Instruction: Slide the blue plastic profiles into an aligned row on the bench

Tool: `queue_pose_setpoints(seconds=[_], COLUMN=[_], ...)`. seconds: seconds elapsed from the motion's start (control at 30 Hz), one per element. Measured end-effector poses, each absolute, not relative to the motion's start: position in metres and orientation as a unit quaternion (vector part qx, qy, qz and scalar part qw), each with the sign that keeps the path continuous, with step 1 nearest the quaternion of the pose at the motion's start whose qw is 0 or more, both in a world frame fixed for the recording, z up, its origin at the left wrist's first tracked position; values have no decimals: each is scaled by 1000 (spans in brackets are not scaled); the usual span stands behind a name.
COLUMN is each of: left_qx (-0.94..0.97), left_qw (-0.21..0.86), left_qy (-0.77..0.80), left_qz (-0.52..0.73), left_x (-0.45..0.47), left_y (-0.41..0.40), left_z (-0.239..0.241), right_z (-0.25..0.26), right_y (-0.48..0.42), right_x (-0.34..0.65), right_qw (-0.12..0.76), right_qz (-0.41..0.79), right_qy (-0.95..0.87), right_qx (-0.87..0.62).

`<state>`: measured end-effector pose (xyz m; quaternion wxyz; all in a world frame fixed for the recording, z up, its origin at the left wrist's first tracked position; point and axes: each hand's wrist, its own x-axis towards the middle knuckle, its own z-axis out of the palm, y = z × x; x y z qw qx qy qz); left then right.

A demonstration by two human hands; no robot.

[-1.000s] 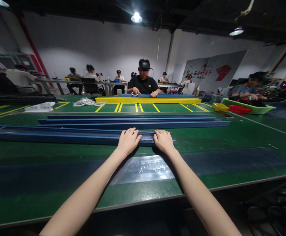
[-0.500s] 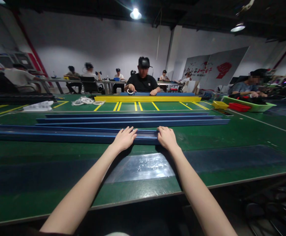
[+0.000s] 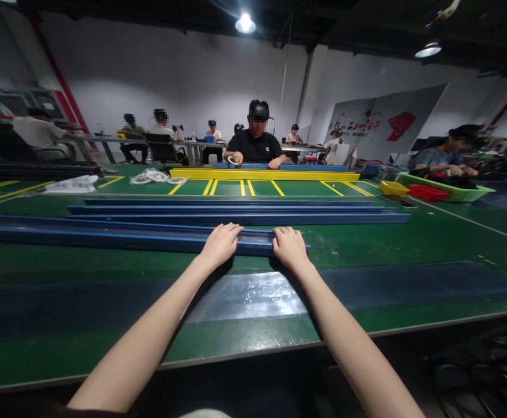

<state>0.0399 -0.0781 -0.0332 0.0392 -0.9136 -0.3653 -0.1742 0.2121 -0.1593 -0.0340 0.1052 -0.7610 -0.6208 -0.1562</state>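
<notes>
A long blue rail (image 3: 105, 235) lies crosswise on the green table (image 3: 410, 244), its right end close to my hands. My left hand (image 3: 220, 244) rests over the rail with its fingers curled on the top edge. My right hand (image 3: 288, 247) grips the rail near its right end, fingers folded over it. Both forearms reach out from the near table edge. Several more blue rails (image 3: 244, 213) lie parallel just beyond.
A glossy clear sheet (image 3: 253, 296) lies under my arms. A yellow rail (image 3: 264, 175) sits in front of a person in black (image 3: 256, 148) across the table. White tape rolls (image 3: 151, 177), a yellow tray (image 3: 390, 188), a red tray (image 3: 425, 193) and seated people fill the far side.
My right hand slid a little left along the rail and my left hand shifted slightly. The head camera tilted a bit; the rail stayed on the table.
</notes>
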Motion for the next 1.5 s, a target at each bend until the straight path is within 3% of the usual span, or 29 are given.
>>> queue_pose_setpoints(seconds=[0.2,0.67,1.03,1.27,1.5], left_qx=[-918,-899,-910,-922,-919], left_qw=[48,71,72,74,18], left_qy=[-365,-422,-358,-348,-379], left_qz=[-147,-87,-195,-151,-105], left_x=[43,24,37,41,24], left_y=[-82,-61,-74,-80,-60], left_z=[-37,-29,-33,-36,-31], right_z=[-33,-30,-34,-33,-32], right_y=[-158,-164,-161,-160,-161], right_x=[210,240,215,213,230], right_qw=[119,124,119,138,153], right_qz=[-145,-164,-199,-176,-195], right_qy=[-663,-558,-612,-671,-593], right_qx=[-725,-804,-756,-707,-766])
